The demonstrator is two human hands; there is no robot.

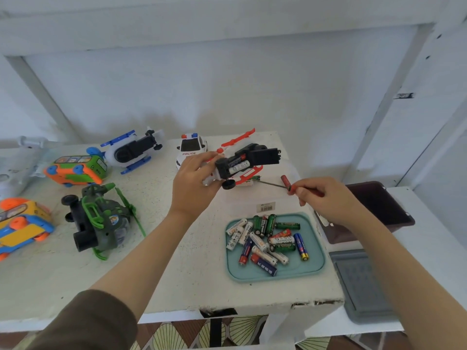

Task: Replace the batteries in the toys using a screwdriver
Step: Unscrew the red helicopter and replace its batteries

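"POLICE" on the white toy car's [190, 150] hood, "Heybright" on a white battery [281, 240] in the teal tray [313, 263]

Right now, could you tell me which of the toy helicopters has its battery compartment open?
The red-and-white helicopter held upside down in the left hand: its cover is swung open, showing batteries. The blue helicopter and green helicopter lie on the table, closed.
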